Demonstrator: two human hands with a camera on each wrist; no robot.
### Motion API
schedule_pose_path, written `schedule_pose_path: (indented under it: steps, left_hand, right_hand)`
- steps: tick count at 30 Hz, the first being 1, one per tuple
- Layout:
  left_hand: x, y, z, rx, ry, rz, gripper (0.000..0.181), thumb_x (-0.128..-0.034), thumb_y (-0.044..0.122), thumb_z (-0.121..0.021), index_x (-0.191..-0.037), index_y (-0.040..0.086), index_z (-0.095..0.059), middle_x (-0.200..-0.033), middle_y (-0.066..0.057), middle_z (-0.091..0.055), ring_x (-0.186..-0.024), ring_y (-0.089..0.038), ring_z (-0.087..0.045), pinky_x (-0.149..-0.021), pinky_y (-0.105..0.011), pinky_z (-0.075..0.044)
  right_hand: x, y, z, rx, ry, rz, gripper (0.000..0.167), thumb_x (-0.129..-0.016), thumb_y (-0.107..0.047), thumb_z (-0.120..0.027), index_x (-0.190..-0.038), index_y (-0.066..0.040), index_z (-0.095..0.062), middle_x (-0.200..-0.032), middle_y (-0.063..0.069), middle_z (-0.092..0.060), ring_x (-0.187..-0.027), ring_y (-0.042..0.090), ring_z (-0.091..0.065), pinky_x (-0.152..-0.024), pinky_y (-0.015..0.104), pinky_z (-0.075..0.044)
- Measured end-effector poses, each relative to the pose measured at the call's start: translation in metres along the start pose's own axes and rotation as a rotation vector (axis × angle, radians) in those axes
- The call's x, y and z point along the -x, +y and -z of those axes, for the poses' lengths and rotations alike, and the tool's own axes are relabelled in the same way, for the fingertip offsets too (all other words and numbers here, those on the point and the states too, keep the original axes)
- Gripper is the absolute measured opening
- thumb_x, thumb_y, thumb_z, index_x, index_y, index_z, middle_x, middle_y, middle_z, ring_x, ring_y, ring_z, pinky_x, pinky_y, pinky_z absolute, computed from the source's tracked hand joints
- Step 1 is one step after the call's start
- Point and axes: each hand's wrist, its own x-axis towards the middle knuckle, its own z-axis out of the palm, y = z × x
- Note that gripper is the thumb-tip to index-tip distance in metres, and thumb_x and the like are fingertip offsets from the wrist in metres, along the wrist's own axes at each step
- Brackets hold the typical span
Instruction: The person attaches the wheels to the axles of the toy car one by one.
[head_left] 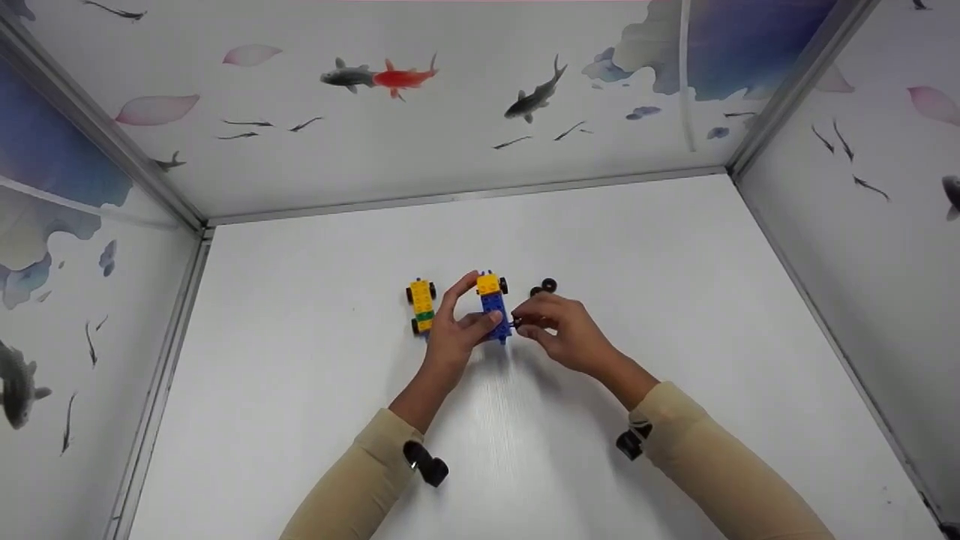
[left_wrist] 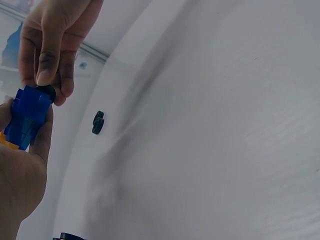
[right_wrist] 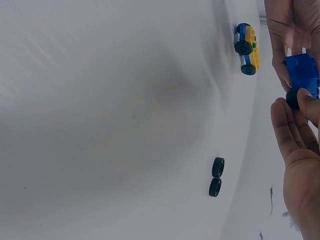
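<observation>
My left hand [head_left: 448, 341] grips a toy car [head_left: 493, 303] of building blocks, blue with a yellow block at its far end. A black wheel [head_left: 503, 285] sits on that far end's right side. Between thumb and fingers, my right hand [head_left: 570, 334] pinches another black wheel [right_wrist: 292, 98] against the near right side of the blue body [left_wrist: 29, 112]. Whether this wheel is seated on its axle cannot be told. The car's left side is largely hidden by the left hand.
A second toy car [head_left: 422, 300], yellow, green and blue with black wheels, stands just left of the left hand. Two loose black wheels [right_wrist: 218, 167] lie on the white table [head_left: 300, 390] beyond the right hand. Patterned panels [head_left: 465, 150] enclose the back and sides.
</observation>
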Motion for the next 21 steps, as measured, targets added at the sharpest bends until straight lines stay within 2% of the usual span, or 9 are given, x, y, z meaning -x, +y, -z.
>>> schedule_pose_path:
  steps: [7,12,15,21]
  left_hand:
    - [-0.0001,-0.0027,0.0005,-0.001,-0.004,-0.01,0.08,-0.0997,0.023,-0.085,-0.168,0.034,-0.045,-0.176,0.002,-0.039,-0.129,-0.029,-0.074,-0.107,-0.038,-0.064]
    - [0.0007,-0.0028,0.0,-0.001,-0.004,-0.018,0.083,-0.0994,0.024,-0.085,-0.17,0.032,-0.042,-0.176,0.003,-0.038,-0.128,-0.028,-0.074,-0.107,-0.037,-0.064]
    - [0.0011,-0.0023,-0.0005,0.0,-0.007,-0.027,0.083,-0.0994,0.024,-0.085,-0.17,0.031,-0.042,-0.176,0.003,-0.038,-0.127,-0.028,-0.075,-0.106,-0.037,-0.064]
    - [0.0028,-0.0003,-0.0024,0.022,-0.007,-0.034,0.08,-0.0997,0.021,-0.084,-0.169,0.029,-0.045,-0.176,0.001,-0.038,-0.125,-0.029,-0.076,-0.102,-0.036,-0.066]
  right_hand:
    - [0.0007,-0.0002,-0.0011,-0.015,-0.002,0.001,0.027,-0.101,0.001,-0.077,-0.128,-0.001,-0.078,-0.119,0.011,-0.074,-0.11,0.027,-0.078,-0.099,0.038,-0.067]
    - [0.0006,-0.0023,-0.0023,-0.009,0.011,0.014,0.028,-0.1,0.001,-0.078,-0.127,-0.004,-0.079,-0.119,0.01,-0.074,-0.107,0.025,-0.078,-0.098,0.037,-0.067]
    - [0.0002,-0.0036,-0.0026,-0.004,0.018,0.021,0.027,-0.099,0.001,-0.079,-0.125,-0.006,-0.08,-0.116,0.009,-0.073,-0.106,0.024,-0.078,-0.098,0.035,-0.067]
    - [-0.0004,-0.0056,-0.0017,0.014,0.039,0.032,0.023,-0.096,0.0,-0.083,-0.119,-0.004,-0.083,-0.106,0.01,-0.071,-0.102,0.024,-0.078,-0.095,0.035,-0.068]
